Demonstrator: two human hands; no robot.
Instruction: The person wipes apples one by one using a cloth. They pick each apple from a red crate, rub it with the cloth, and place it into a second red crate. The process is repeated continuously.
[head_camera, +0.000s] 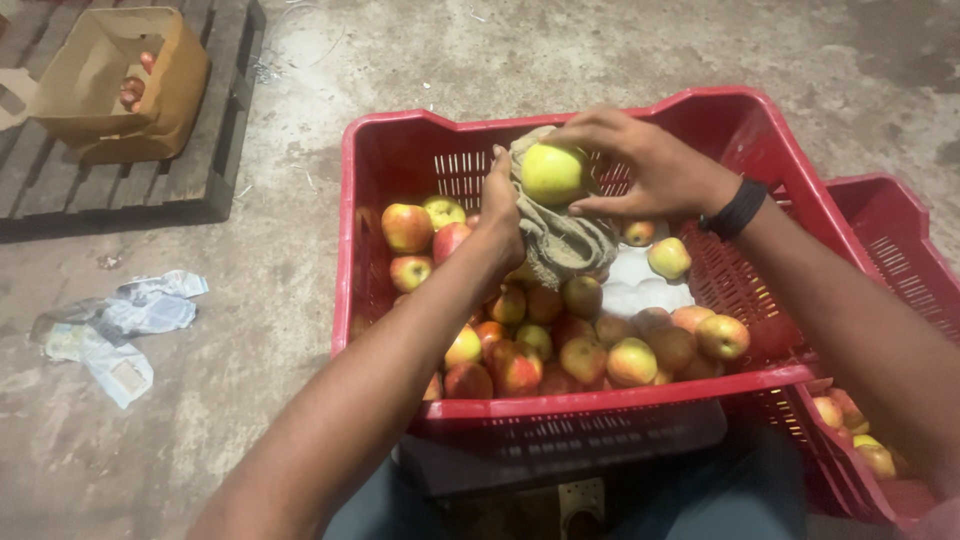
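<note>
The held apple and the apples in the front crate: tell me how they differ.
The held apple is yellow-green; the crate apples are mostly red-blushed. It sits raised between the right hand and a cloth in the left hand; they lie piled in the red crate. Similar size.

- the right hand (650, 165) is gripping a yellow-green apple (551, 173) from above, over the red crate (392, 150).
- the left hand (503, 210) is pressing a drab cloth (560, 240) against that apple.
- red and yellow apples (590, 345) are lying in the crate beside a white foam tray (645, 285).
- a second red crate (890, 250) is sitting to the right, touching the first.
- a cardboard box (110, 85) is resting on a wooden pallet (205, 150).
- crumpled paper (120, 325) is lying on the concrete floor (600, 50).
</note>
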